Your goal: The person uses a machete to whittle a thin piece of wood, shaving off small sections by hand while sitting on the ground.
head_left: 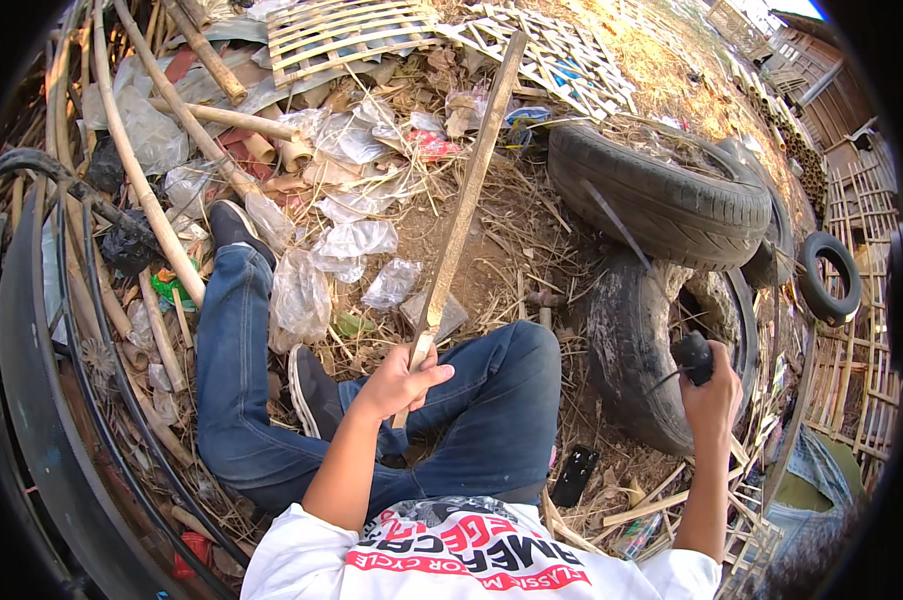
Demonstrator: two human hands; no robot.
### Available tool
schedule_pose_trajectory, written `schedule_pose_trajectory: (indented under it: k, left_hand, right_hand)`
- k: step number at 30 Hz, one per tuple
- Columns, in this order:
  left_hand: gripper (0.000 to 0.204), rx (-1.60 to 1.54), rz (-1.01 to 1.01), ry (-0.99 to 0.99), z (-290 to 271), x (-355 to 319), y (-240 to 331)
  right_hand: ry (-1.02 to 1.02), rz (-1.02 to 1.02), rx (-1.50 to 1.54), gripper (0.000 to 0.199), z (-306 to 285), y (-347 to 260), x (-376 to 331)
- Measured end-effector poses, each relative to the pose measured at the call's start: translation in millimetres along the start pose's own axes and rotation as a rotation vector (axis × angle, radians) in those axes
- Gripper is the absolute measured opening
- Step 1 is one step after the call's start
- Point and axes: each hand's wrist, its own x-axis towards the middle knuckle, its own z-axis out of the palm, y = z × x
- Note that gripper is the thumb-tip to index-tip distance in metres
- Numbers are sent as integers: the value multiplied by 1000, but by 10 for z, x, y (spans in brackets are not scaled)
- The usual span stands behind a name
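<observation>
My left hand [404, 385] is closed around the lower part of a long split bamboo strip [468, 195], which slants up and away over the littered ground. Out to the right, my right hand [712, 388] grips the black handle [693, 357] of a long-bladed knife. Its thin grey blade [616, 222] appears to point up and left across the tyres, though the stretch near the handle is hard to make out. Just beyond that hand a worn tyre [626, 345] leans on the ground. My bent legs in blue jeans [491, 400] lie below the strip.
More tyres [661, 195] are stacked at the upper right, with a smaller tyre [829, 278] farther off. Bamboo poles [136, 170] and a black metal frame [46, 400] line the left. Woven bamboo panels [346, 40] lie at the back. A dark phone [574, 476] rests beside my leg.
</observation>
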Motion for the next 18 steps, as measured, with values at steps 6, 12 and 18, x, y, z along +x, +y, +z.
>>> schedule_pose_trajectory:
  k: [6,12,18]
  left_hand:
    - [35,6,-8,-109,327,-19,-37]
    - [48,244,75,-97,548,-117,23]
    - [41,463,261,-25,691,-240,14]
  right_hand:
    - [13,-184,734,62,8,-68,-364]
    - [-174,-593,346,69,274,-660,-256]
    - [-124,-807,196,68,403,-839,40]
